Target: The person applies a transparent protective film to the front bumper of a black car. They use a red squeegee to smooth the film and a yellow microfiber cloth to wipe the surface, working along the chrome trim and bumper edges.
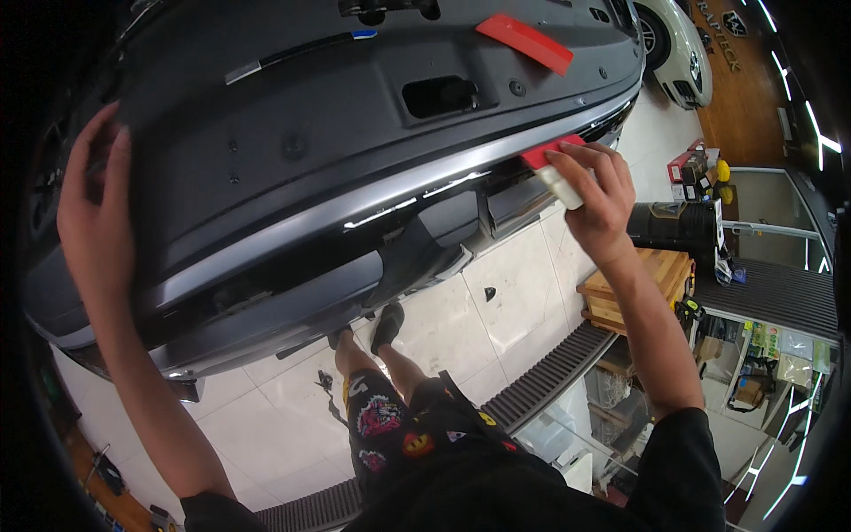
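A red squeegee with a whitish grip is held in my right hand, its fingers closed around it. The red blade meets the silver-grey trim strip along the car's front edge, toward the right. My left hand is raised over the left end of the black plastic cover panel, its fingers apart and holding nothing. Whether it touches the panel I cannot tell. On that panel lie a slim knife-like tool with a blue tip and a curved red flexible blade.
Below the trim is the dark, glossy front of the car, above a pale tiled floor. A wooden crate and a black drum stand at the right. Another white car is parked beyond, near several boxes.
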